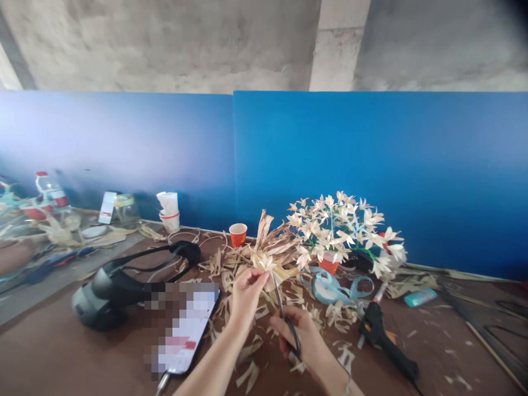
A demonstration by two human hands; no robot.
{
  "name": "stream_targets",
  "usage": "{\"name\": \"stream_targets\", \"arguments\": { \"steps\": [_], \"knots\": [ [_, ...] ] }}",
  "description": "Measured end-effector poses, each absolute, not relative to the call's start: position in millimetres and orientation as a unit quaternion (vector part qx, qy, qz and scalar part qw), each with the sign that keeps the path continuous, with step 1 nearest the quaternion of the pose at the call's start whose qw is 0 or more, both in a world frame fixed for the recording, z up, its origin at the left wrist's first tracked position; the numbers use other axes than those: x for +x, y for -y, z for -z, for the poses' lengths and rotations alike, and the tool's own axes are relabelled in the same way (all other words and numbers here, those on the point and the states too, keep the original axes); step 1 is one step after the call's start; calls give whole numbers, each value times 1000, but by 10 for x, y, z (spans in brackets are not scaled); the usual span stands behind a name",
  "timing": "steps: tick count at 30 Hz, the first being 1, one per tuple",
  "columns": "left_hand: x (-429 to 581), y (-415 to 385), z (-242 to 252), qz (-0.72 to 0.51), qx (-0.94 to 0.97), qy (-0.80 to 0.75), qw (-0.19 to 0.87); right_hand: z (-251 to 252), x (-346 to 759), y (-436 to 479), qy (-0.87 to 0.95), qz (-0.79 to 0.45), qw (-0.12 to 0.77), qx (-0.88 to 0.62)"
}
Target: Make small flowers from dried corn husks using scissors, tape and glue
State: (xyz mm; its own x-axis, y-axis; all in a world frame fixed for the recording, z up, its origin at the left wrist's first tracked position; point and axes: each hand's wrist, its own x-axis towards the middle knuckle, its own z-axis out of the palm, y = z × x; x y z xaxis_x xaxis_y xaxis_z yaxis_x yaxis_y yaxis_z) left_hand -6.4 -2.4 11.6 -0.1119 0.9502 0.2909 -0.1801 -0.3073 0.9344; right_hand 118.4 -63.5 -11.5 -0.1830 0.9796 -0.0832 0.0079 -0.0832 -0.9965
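Between the fingertips of my left hand [249,289] is a pale corn-husk flower [264,260], its petals pointing up. My right hand [297,330] is closed around black-handled scissors [284,313]. The scissors' blades point up toward the flower, just right of my left fingers; whether they touch it I cannot tell. Beneath and around both hands lie cut husk scraps [247,377]. Behind the flower is a heap of dry brownish corn husks [272,234]. To the right, a bunch of finished cream flowers [330,220] on green and blue stems stands in a red paper cup [329,265].
A phone [193,324] and a black headset [103,294] lie left of my arms. To the right are a glue gun [383,338], light-blue ribbon [330,286] and a teal packet [421,297]. A red cup [238,235] stands behind. Another person's hand [16,256] is at far left.
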Motion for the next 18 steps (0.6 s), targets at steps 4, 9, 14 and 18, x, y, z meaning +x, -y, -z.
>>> {"name": "stream_targets", "arguments": {
  "steps": [4,9,14,18],
  "knots": [
    [-70,15,-94,-635,492,-384,456,108,1183,634,521,-559,428,-483],
    [-89,-14,-84,-633,497,-385,452,102,1183,640,533,-550,422,-486],
    [-94,-45,-103,-631,490,-385,463,76,1188,655,528,-557,418,-486],
    [-103,-52,-118,-630,479,-383,477,36,1188,666,528,-560,405,-493]
  ]
}}
